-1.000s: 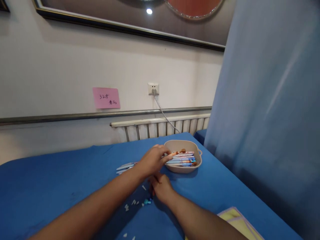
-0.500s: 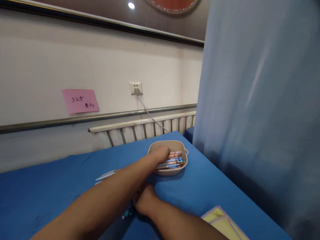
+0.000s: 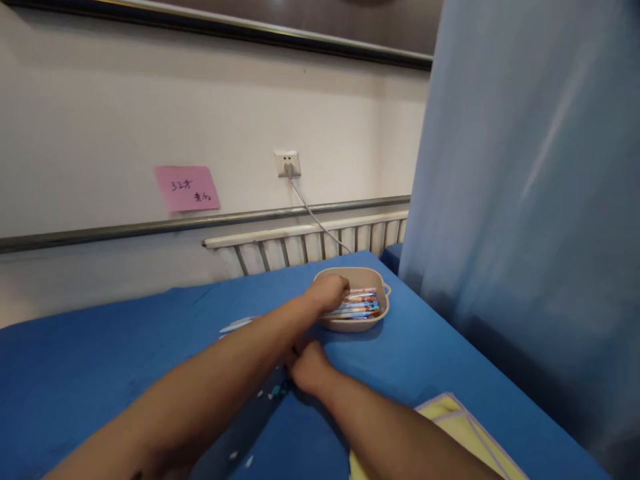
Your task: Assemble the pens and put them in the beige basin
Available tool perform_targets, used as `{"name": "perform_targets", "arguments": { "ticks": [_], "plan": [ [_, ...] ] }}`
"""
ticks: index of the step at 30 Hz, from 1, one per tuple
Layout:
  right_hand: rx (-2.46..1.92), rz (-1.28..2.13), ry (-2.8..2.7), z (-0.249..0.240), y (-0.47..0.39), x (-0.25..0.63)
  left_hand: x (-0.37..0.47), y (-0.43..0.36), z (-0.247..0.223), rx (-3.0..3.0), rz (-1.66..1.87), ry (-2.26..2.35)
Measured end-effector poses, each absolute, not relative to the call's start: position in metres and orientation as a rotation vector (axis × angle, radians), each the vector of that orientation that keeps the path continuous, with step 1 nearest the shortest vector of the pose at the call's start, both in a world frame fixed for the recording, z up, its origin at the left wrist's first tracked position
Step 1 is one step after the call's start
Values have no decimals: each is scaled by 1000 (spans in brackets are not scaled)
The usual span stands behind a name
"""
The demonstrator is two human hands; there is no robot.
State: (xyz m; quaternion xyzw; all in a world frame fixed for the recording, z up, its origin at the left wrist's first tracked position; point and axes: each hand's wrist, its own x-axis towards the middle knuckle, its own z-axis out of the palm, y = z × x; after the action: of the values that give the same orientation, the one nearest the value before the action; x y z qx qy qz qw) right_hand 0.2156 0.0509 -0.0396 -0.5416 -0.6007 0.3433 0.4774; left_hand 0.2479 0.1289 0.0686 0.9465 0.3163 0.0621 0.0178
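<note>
We see the pens (image 3: 359, 308) lying side by side in a beige basin (image 3: 353, 327), their coloured ends toward its looped handle at the right. Our left hand (image 3: 327, 293) reaches over the basin's left part, fingers bent downward above the pens; we cannot tell whether they pinch one, since the fingertips are hidden. Our right hand (image 3: 310, 368) lies nearer to us, partly covered by the left forearm, its fingers bent inward; we cannot tell what, if anything, it grips. Beside it we note small teal pieces (image 3: 277, 391) and, scattered nearer, white pieces (image 3: 249, 461). Left of the basin, light-coloured pens (image 3: 236, 325) show partly behind the left forearm. All rest on a blue cloth (image 3: 90, 373). A folded yellow cloth (image 3: 453, 417) lies under the right forearm. Beyond, we find a pink note (image 3: 187, 188) and a socket (image 3: 287, 163) on the wall, and a blue curtain (image 3: 515, 200) at right.
</note>
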Motion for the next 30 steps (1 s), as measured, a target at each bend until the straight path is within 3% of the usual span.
{"name": "perform_targets", "arguments": {
  "ticks": [6,9,14,30],
  "plan": [
    [-1176,1079,-1210,-41,49,218,123,94,80,2783,525,1115],
    [-1162,1095,-1183,-42,47,217,39,72,52,2505,740,1414],
    [-1152,1097,-1207,-47,41,217,-51,54,-5,2214,807,1664],
    [-1197,1098,-1305,-50,35,215,12,103,-14,2563,573,1448]
  ]
}}
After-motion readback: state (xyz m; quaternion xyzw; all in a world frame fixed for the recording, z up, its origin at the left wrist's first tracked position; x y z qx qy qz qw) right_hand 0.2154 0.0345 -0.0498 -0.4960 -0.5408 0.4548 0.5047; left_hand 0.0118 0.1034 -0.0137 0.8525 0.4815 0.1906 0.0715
